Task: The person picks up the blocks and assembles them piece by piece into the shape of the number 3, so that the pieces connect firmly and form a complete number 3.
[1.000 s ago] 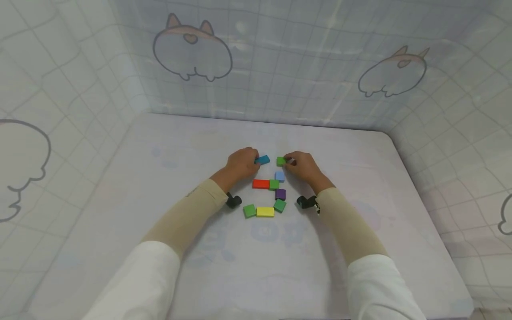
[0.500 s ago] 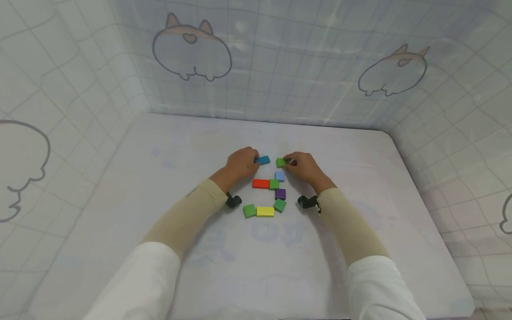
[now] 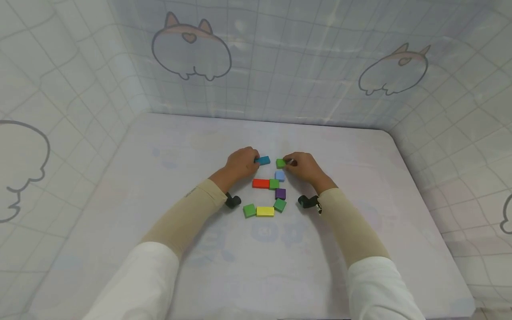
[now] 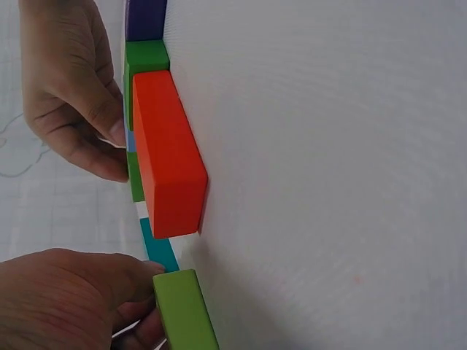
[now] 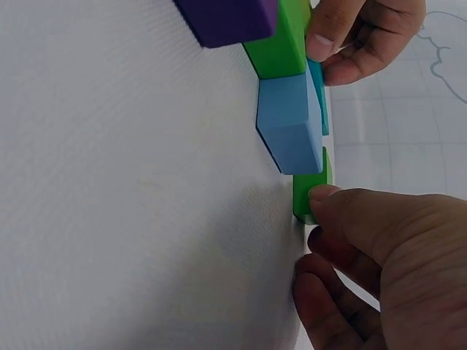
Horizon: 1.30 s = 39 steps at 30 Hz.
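My left hand (image 3: pixel 242 163) (image 4: pixel 76 302) pinches the left end of the teal block (image 3: pixel 264 160) (image 4: pixel 157 244); a light green block (image 4: pixel 186 310) stands beside its thumb, hidden in the head view. Thumb and finger of my right hand (image 3: pixel 306 168) (image 5: pixel 394 255) hold the right side of a green block (image 3: pixel 281 163) (image 5: pixel 308 193). Just nearer lies the light blue block (image 3: pixel 279 176) (image 5: pixel 288 120), with a small gap between them in the head view. Below that, a second green block (image 3: pixel 274 184) touches the red block (image 3: pixel 261 183) (image 4: pixel 171 157).
Nearer me are a purple block (image 3: pixel 280 194), a tilted dark green block (image 3: pixel 280 205), a yellow block (image 3: pixel 265 212) and another green block (image 3: pixel 250 210). Black wrist cameras hang under both forearms. Patterned fabric walls surround the white table (image 3: pixel 256 266) on its sides and back.
The green block in my right fingers has slid slightly nearer, toward the light blue block. My left hand and the teal block have barely moved.
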Motion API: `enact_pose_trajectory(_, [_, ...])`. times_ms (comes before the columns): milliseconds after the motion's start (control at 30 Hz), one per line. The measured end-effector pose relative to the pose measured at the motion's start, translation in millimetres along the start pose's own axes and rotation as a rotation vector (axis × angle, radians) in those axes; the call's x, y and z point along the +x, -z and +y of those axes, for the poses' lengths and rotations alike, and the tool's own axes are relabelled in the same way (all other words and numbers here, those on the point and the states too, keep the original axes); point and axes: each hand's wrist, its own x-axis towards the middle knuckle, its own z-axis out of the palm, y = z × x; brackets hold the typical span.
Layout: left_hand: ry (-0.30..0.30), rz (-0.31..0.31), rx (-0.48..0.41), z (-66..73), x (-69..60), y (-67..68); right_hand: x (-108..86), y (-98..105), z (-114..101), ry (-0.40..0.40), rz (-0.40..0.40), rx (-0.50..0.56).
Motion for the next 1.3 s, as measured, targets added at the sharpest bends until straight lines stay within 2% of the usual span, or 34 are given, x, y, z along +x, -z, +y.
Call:
enact_pose_trajectory(633, [-0.045,0.007,-0.008,1.6,-0.3,-1.0,-2.3,1.4,-1.7,-0.007,-0.038,0.021])
enact_pose_trajectory(1300, [-0.042,0.013,0.001,4.0,0.2,-3.3,-4.4,0.7,0.8,-0.005,-0.054,0.019])
